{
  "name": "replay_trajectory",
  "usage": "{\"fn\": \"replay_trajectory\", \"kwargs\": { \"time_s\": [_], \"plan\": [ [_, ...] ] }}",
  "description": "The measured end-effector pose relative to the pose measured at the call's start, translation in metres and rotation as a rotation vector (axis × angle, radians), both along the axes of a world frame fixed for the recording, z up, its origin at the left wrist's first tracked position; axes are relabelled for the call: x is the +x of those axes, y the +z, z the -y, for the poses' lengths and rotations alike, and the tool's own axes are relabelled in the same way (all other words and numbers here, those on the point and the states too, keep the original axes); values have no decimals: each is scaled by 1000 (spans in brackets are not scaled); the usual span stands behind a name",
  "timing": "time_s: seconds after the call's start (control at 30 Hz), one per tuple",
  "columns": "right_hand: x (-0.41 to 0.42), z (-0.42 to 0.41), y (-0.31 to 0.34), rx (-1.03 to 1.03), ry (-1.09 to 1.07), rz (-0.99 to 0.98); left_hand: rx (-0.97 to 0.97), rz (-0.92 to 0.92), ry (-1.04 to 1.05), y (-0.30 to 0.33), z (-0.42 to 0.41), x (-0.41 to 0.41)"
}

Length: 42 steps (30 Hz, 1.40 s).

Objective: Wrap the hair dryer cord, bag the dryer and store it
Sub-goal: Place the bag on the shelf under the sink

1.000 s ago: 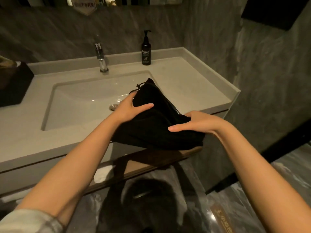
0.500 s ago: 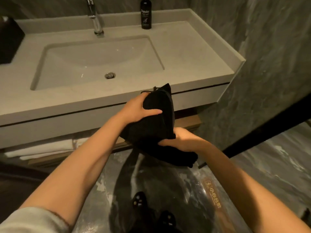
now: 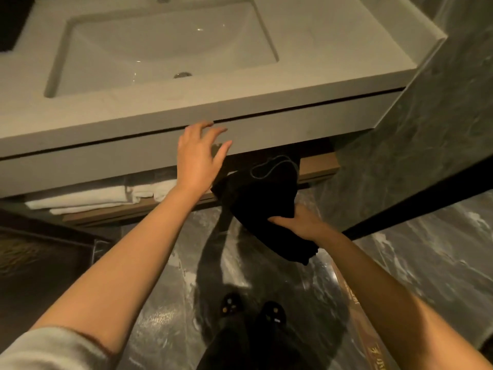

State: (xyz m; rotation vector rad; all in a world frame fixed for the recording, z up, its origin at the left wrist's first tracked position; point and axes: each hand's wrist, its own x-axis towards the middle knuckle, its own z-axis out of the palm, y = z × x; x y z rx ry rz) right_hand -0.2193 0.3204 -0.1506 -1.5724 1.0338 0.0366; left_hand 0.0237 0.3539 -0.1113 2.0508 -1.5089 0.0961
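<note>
A black drawstring bag (image 3: 262, 198) hangs below the vanity's front, its cord looped at the top; the hair dryer inside is hidden. My right hand (image 3: 301, 222) grips the bag from underneath at its lower right. My left hand (image 3: 198, 156) is off the bag, fingers spread, flat against the grey drawer front (image 3: 306, 126) under the counter edge. A wooden shelf (image 3: 317, 164) runs below the drawer, just behind the bag.
The grey counter with its sink (image 3: 165, 46) fills the top. Folded white towels (image 3: 88, 197) lie on the shelf at left. A marble wall (image 3: 416, 145) closes the right side. My slippered feet (image 3: 250, 308) stand on the glossy marble floor.
My left hand let go of the bag and rose to the drawer front. The right hand alone now carries the bag, lower and further right. My view tilted down.
</note>
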Motion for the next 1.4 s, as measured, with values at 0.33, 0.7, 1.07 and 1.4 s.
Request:
{"fn": "replay_trajectory", "kwargs": {
  "time_s": [0.33,0.7,1.07,1.4],
  "plan": [
    [78,39,-115,96,-158,18,-323,369,41,-32,88,43],
    [149,114,-221,-72,-289,128,-715,694,174,-77,135,71],
    [173,163,-296,-178,-355,192,-789,816,262,-83,144,74],
    [190,185,-308,-166,-407,242,-766,830,270,-83,143,75]
  ]
}}
